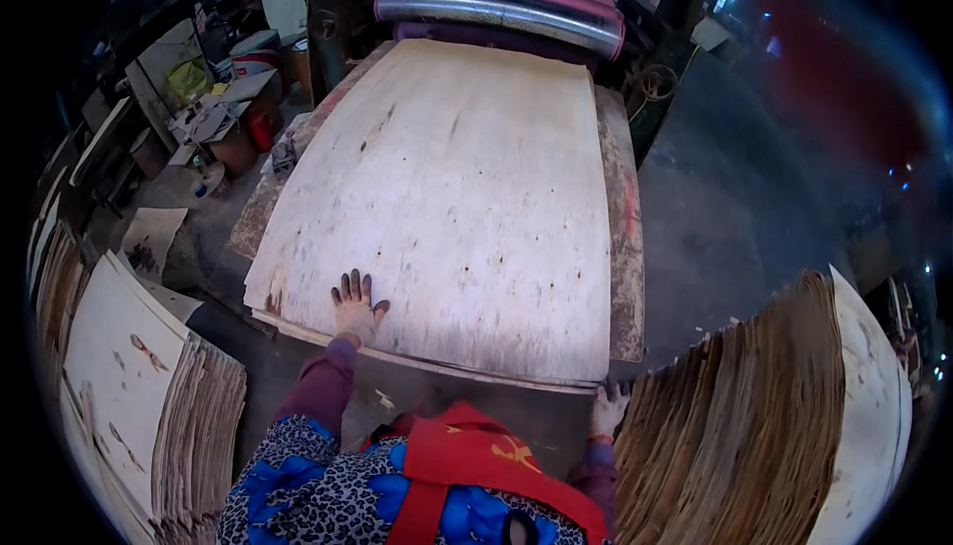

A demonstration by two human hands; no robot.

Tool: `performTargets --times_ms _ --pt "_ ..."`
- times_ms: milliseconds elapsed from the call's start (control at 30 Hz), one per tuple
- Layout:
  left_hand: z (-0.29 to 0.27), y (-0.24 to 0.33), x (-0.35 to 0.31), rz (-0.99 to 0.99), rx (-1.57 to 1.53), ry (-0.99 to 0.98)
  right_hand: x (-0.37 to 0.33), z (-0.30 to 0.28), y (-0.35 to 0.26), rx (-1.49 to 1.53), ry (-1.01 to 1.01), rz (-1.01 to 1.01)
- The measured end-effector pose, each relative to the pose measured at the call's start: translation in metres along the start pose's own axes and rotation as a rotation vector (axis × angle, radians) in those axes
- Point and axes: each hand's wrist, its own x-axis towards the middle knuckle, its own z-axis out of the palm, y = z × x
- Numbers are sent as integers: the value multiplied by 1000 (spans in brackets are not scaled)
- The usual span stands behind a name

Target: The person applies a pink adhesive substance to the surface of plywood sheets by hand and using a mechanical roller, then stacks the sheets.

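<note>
A large pale wood veneer sheet (447,207), dotted with small knots and dark streaks, lies on top of a low stack in front of me. My left hand (359,309) rests flat on its near left part, fingers spread, in a light glove with dark fingertips. At the near right corner of the stack is my right hand (610,409), also gloved. Its fingers point up beside the sheet's corner, between it and the tall veneer pile on the right; whether they grip the edge is too small to make out.
A machine with a shiny metal roller (501,11) stands at the far end. The worn table (623,237) shows along the right. Upright veneer piles stand at left (199,426) and right (730,426). Boards, a red container (260,130) and a bucket (210,181) clutter the left.
</note>
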Motion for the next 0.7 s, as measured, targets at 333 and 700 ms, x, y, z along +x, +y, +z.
performTargets --times_ms 333,700 --pt "1 -3 -3 22 -15 20 -5 -11 -75 1565 -164 155" --pt "4 -4 0 44 -9 45 -13 34 -50 1670 -547 527"
